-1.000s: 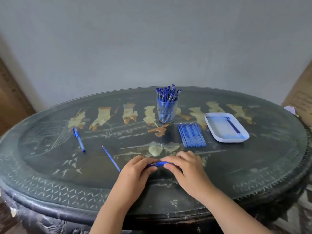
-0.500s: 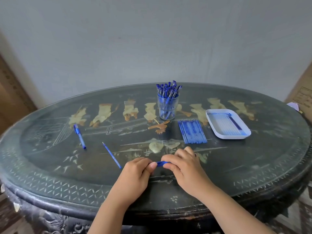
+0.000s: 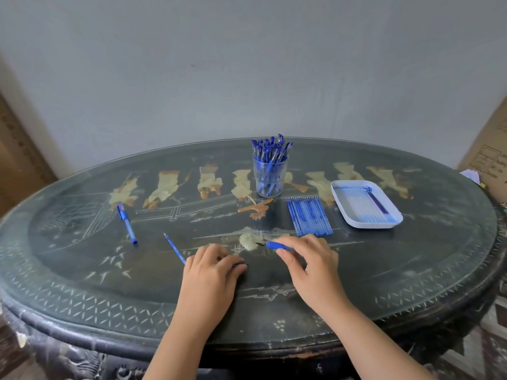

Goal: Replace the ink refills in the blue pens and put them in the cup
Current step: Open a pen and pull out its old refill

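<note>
While pens [image 3: 270,150] are crowding the twelve-o'clock cup [image 3: 284,174], your right hand [image 3: 310,259] is pinching a pen tip [image 3: 274,245], your left hand [image 3: 211,272] gripping its barrel [image 3: 241,266]; the ten-o'clock pen [image 3: 126,226] is waiting.

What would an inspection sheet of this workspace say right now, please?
Surface: dark lacquered oval table with pale inlaid figures.
Job's things: clear plastic cup full of capped blue pens; row of blue refills; single capped blue pen and loose blue refill lying left.
Clutter: white rectangular tray holding pale refills.
Grippers: right hand pinches a blue pen tip piece; left hand grips a mostly hidden pen part.
Cables: nothing seen.
Surroundings: grey wall; cardboard boxes at both sides.
</note>
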The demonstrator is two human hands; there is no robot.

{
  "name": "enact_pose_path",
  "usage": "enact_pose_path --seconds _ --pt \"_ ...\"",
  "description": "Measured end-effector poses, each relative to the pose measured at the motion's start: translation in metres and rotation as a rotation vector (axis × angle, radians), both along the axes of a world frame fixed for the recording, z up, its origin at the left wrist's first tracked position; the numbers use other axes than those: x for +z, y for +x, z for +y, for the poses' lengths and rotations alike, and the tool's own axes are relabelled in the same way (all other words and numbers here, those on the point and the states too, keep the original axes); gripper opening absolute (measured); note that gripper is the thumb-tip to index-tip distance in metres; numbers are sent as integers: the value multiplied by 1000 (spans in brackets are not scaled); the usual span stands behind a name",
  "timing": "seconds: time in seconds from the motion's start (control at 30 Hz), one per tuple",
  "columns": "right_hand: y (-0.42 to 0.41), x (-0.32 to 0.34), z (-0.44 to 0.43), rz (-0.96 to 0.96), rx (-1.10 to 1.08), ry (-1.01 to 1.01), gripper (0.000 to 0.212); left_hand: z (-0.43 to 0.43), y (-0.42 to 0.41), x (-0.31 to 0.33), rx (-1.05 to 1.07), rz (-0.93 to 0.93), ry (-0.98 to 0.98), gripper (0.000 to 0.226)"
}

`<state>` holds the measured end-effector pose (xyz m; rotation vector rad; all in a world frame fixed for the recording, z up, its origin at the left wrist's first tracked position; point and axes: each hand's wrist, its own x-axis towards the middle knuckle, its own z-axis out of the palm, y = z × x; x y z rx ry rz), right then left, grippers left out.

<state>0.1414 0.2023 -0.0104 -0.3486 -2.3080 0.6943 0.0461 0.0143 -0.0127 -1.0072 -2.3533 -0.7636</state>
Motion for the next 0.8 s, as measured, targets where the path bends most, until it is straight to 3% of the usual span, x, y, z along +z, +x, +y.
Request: enact_pose_path --seconds 0.27,0.47,0.7,0.8 --pt "-2 -1 -4 -53 20 67 25 3 0 -1 76 6 -103 40" --pt "-2 -1 -4 -54 31 91 25 1 4 4 -10 -23 7 50" --pt "-1 0 -11 -18 116 266 18 -1 7 8 -200 25 140 19" --pt "-1 1 -11 25 115 347 16 0 8 8 -171 40 164 25"
